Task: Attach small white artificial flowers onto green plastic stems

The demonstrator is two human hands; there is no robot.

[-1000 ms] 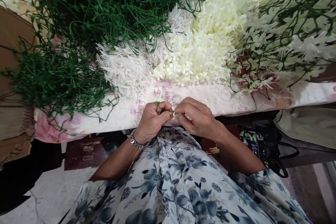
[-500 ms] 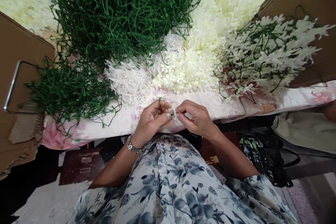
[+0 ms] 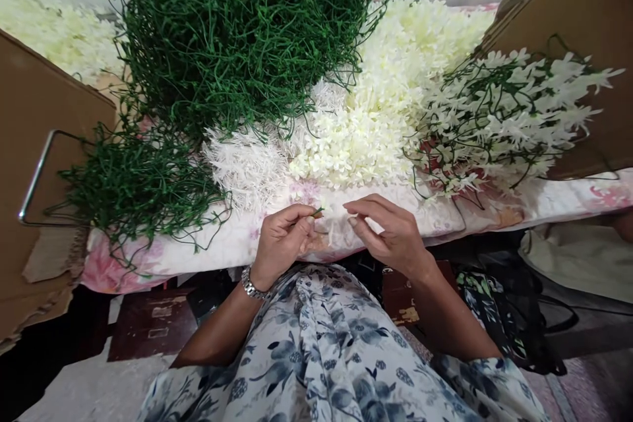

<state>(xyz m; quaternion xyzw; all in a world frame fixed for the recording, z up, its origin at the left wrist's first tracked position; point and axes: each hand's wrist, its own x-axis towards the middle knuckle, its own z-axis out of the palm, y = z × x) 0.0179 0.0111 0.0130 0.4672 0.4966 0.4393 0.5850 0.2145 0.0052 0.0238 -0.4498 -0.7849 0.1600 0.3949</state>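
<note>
Near the front edge of the cloth-covered table, my left hand (image 3: 283, 237) pinches a green plastic flower stem (image 3: 318, 211); its tip pokes out past thumb and forefinger, and the rest is hidden by the hand. To its right, my right hand (image 3: 388, 231) is raised with thumb and forefinger slightly apart, and I see nothing held between them. Beyond the hands lie cream artificial blossoms (image 3: 341, 151) and a heap of thin white sprigs (image 3: 250, 168). A small pile of green stems (image 3: 143, 184) lies to the left of my left hand.
A large mound of green stems (image 3: 237, 33) stands at the back. At right, stems with white flowers (image 3: 509, 112) lean by a cardboard box (image 3: 588, 33). Another cardboard box (image 3: 44, 99) with a metal handle (image 3: 35, 175) stands left. The floral tablecloth (image 3: 198, 254) covers the table.
My hands have moved apart, and the right fingers have loosened from the small white piece between them. The green stem in my left hand now points right instead of up.
</note>
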